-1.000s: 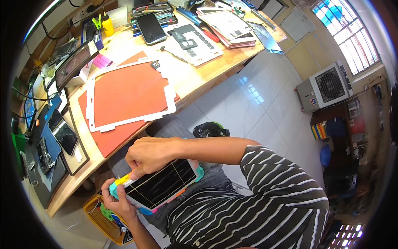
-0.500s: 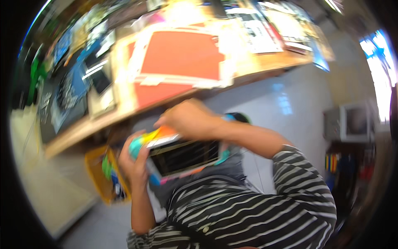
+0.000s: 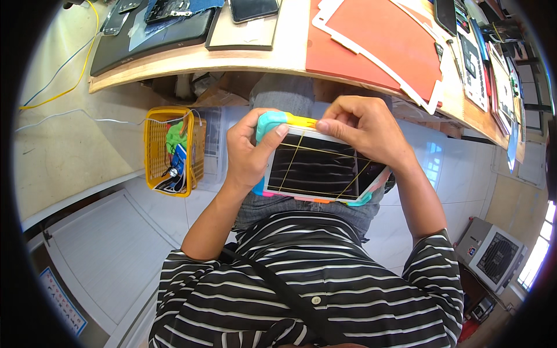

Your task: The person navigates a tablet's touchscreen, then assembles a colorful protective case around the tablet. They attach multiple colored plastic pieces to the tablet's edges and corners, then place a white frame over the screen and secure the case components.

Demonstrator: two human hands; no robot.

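Note:
A white-framed tablet [image 3: 316, 165] rests over my lap, its dark screen facing up. Thin yellow bands stretch across the screen. Coloured clips or corner pieces line its edges: a turquoise piece [image 3: 270, 122] at the far left corner, a yellow clip [image 3: 301, 120] on the far edge, and pink, orange and teal ones along the near edge. My left hand [image 3: 246, 152] grips the left side, thumb on the turquoise piece. My right hand [image 3: 374, 132] is closed at the far edge, thumb and finger pinching by the yellow clip's right end; what is between them is mostly hidden.
Ahead stands a wooden workbench [image 3: 290, 55] with a red mat [image 3: 377, 43], white frame pieces [image 3: 380, 64] and phones. A yellow basket [image 3: 197, 148] with odds and ends sits on the floor at left. A grey boxy appliance [image 3: 493, 252] stands at right.
My head view has turned, so the bench and basket appear shifted. My right hand has gone from a raised, blurred position above the tablet's far edge to a pinch near the yellow clip.

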